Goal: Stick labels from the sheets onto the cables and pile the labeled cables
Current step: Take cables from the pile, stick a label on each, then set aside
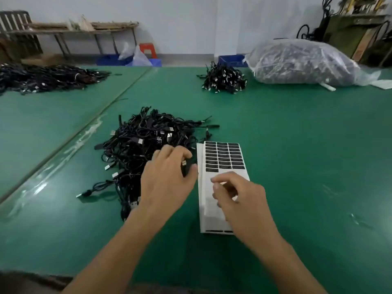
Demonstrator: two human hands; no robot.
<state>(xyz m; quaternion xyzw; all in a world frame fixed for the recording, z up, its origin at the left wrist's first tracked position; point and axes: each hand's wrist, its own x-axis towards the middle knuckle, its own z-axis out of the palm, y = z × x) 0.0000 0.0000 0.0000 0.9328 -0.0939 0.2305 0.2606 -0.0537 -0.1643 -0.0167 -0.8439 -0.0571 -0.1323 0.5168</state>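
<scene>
At the near edge of the green surface (297, 145), both hands work side by side.

- Left hand (167, 177): fingers and thumb curled round one black cable (184, 166), its metal plug poking up between thumb and forefinger. The hand rests at the near pile of cables (146, 141), on that pile's right flank.
- Right hand (239, 200): fingers curled, tips drawn together over the bare white part of the label sheet (222, 221). Whether a label is pinched between them, cannot tell; blur hides it.
- The label sheet lies just right of the left hand, its long axis running away from the person. The remaining black labels (222, 155) fill its far half, straight ahead of the right fingertips. The right hand is clearly the nearer one to them; the held plug sits just beside the sheet's left edge.
- Judgement: the next move likely brings label and plug together in the narrow gap between the hands.

Farther out: a smaller pile of cables (224, 79) well beyond the sheet, probably the labelled ones; a filled plastic bag (303, 62) at far right; another spread of cables (42, 77) at far left.
</scene>
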